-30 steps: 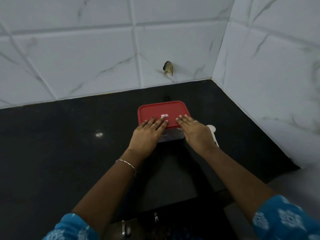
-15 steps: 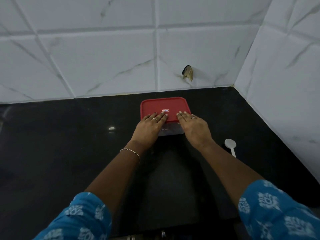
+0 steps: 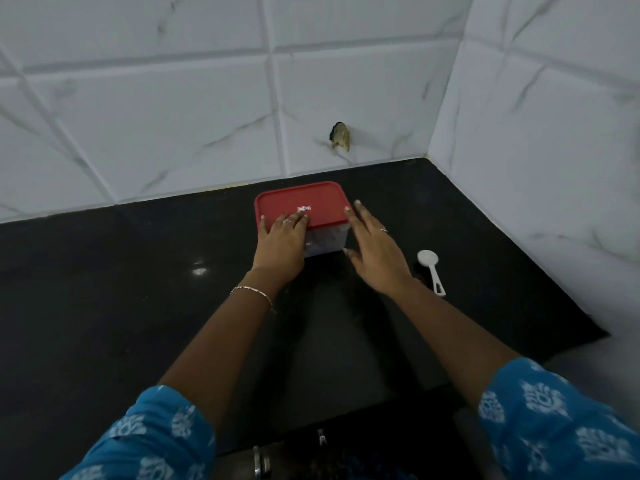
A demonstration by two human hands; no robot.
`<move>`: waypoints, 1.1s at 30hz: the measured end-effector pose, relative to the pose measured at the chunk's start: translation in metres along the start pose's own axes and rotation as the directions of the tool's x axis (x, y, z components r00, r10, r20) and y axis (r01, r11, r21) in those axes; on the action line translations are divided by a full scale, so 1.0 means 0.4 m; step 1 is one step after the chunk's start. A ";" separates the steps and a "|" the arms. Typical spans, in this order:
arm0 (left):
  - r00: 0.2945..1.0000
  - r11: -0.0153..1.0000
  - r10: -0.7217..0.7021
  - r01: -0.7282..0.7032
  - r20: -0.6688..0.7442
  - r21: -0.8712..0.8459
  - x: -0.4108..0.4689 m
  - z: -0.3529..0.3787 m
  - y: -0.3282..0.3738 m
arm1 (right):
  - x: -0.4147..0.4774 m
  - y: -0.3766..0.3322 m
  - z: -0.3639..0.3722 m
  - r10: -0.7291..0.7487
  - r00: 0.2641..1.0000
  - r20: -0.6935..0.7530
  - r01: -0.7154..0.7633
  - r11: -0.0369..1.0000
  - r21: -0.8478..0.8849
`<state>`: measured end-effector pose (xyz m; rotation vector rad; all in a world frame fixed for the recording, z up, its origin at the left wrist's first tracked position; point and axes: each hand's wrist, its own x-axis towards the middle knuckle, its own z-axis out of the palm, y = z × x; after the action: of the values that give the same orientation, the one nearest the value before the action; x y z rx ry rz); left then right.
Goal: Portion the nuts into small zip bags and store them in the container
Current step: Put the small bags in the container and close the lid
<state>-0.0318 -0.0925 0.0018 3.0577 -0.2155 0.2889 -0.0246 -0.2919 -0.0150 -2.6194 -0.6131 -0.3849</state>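
Now the right hand [image 3: 375,251] has come off the lid [image 3: 304,199], fingers straight beside the container [image 3: 327,241] on the table [image 3: 104,306]; the left hand [image 3: 282,242] still lies flat on the lid.

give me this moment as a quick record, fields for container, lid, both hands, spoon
container: clear-walled box, stands on the black counter near the corner of the tiled wall
red lid: sits on the container, looks fully seated
contents: cannot tell
left hand: flat on the lid's near left part, fingers straight
right hand: fingers spread, at the container's right side; contact unclear
white spoon: lies on the counter to the right of the right hand, apart from the container
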 end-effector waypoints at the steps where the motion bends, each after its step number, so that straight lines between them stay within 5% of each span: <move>1: 0.999 1.000 -0.011 0.011 -0.036 -0.009 -0.014 0.004 0.011 | -0.034 0.015 -0.002 0.057 0.996 -0.075 -0.058 0.998 -0.007; 5: 0.957 0.992 0.092 -0.111 -0.275 -0.055 -0.080 0.034 0.078 | -0.172 0.085 -0.021 0.450 0.853 -0.265 -0.464 0.886 0.011; 8: 0.920 0.954 0.231 -0.278 -0.317 -0.110 -0.120 0.064 0.127 | -0.238 0.127 -0.036 0.576 0.766 -0.284 -0.604 0.797 -0.011; 14: 0.978 0.962 0.146 -0.176 -0.148 -0.209 -0.144 0.114 0.131 | -0.255 0.156 -0.044 0.655 0.738 -0.163 -0.651 0.755 0.084; 25: 0.993 0.976 -0.037 0.011 -0.116 -0.217 -0.170 0.111 0.042 | -0.076 0.084 0.036 0.503 0.864 -0.018 -0.501 0.863 0.068; 33: 0.982 0.963 -0.152 0.121 -0.112 -0.241 -0.197 0.097 -0.006 | -0.053 0.045 0.054 0.451 0.889 -0.084 -0.456 0.889 -0.048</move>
<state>-0.1010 -0.0827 -0.0513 2.7915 -0.0274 0.4199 -0.0308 -0.3043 -0.0475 -2.6890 0.0492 -0.3501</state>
